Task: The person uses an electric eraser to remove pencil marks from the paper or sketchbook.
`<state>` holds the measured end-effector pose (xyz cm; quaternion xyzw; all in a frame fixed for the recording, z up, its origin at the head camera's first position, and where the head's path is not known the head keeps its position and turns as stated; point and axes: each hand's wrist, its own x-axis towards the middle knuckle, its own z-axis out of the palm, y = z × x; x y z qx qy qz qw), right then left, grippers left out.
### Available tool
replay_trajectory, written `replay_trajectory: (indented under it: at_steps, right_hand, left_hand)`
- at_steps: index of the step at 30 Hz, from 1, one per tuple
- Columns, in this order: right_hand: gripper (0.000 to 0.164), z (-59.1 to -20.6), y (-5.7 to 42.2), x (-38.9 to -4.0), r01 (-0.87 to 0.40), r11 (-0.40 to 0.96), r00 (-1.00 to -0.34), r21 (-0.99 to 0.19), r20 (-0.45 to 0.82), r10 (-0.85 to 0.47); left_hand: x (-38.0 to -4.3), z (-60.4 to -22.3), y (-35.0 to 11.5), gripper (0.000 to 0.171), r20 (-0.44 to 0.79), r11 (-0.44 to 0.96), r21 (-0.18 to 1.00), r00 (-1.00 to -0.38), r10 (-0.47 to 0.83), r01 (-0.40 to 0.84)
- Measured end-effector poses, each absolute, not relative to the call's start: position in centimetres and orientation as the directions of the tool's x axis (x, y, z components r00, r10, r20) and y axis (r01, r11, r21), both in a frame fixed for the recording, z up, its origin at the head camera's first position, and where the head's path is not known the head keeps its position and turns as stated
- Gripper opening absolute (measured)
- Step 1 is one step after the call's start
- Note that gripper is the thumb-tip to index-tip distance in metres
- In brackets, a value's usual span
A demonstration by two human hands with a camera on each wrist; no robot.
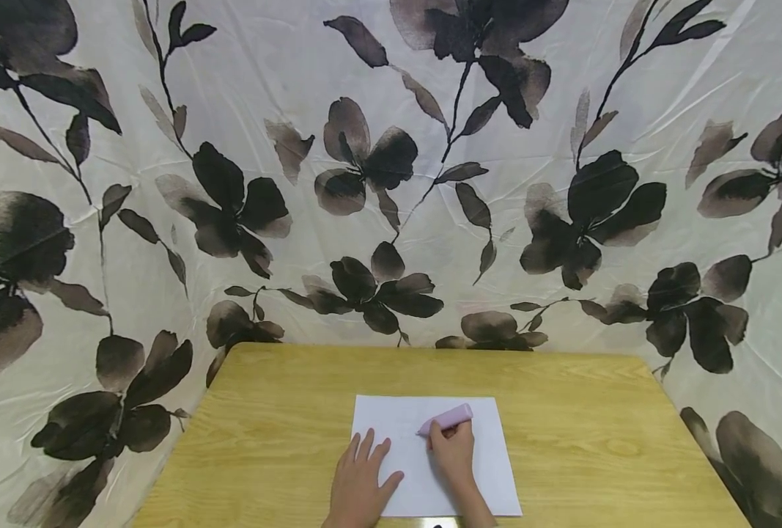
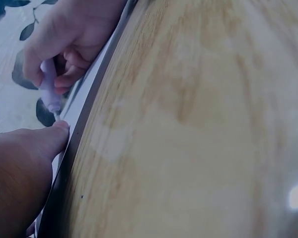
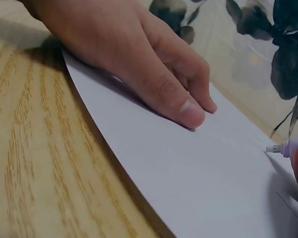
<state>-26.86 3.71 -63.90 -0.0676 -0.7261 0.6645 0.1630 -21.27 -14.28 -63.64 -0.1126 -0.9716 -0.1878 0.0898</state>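
A white sheet of paper (image 1: pixel 492 458) lies on the wooden table. On its lower left part my left hand (image 1: pixel 360 480) rests with the fingers spread and the thumb out to the side. My right hand (image 1: pixel 455 455) holds a lilac marker (image 1: pixel 453 416) over the upper middle of the sheet, its tip pointing left. In the right wrist view the pale tip of the marker (image 3: pixel 288 148) is right at the paper (image 3: pixel 188 173), beyond my left hand (image 3: pixel 154 69). A thin dark line shows on the sheet near my right hand. The left wrist view shows my right fingers curled round the marker (image 2: pixel 48 89).
The yellow wood-grain table (image 1: pixel 265 440) extends on both sides of the paper and behind it. A pale cloth with dark flowers (image 1: pixel 364 220) hangs behind the table and along its sides. Something small and shiny (image 1: pixel 440 522) shows at the bottom edge, below the sheet.
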Motion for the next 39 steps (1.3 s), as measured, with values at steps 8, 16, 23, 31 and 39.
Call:
replay_trajectory:
  at_steps: [8, 16, 23, 31, 39]
  right_hand:
    - [0.026, -63.98, 3.67, -26.49, -0.128, 0.224, -0.914, -0.966, 0.202, 0.351]
    - [0.026, -64.21, 3.47, -26.34, -0.098, 0.246, -0.922, -0.964, 0.181, 0.342]
    - [0.024, -64.1, 3.45, -26.59, -0.116, 0.19, -0.929, -0.975, 0.174, 0.328]
    - [0.023, -64.13, 3.54, -26.48, -0.126, 0.126, -0.887, -0.984, 0.168, 0.43]
    - [0.024, -63.98, 3.6, -26.47, -0.134, 0.146, -0.897, -0.98, 0.182, 0.403]
  left_hand:
    - [-21.41, -64.6, -14.44, 0.06, 0.219, 0.913, 0.324, -0.958, 0.183, 0.248]
    - [-21.35, -64.31, -14.46, 0.06, 0.177, 0.915, 0.33, -0.967, 0.18, 0.231]
    - [-21.34, -64.32, -14.53, 0.059, 0.237, 0.911, 0.325, -0.955, 0.181, 0.253]
    - [-21.29, -64.52, -14.52, 0.06, 0.266, 0.911, 0.313, -0.946, 0.187, 0.268]
    - [-21.27, -64.09, -14.36, 0.058, 0.269, 0.91, 0.325, -0.948, 0.173, 0.258]
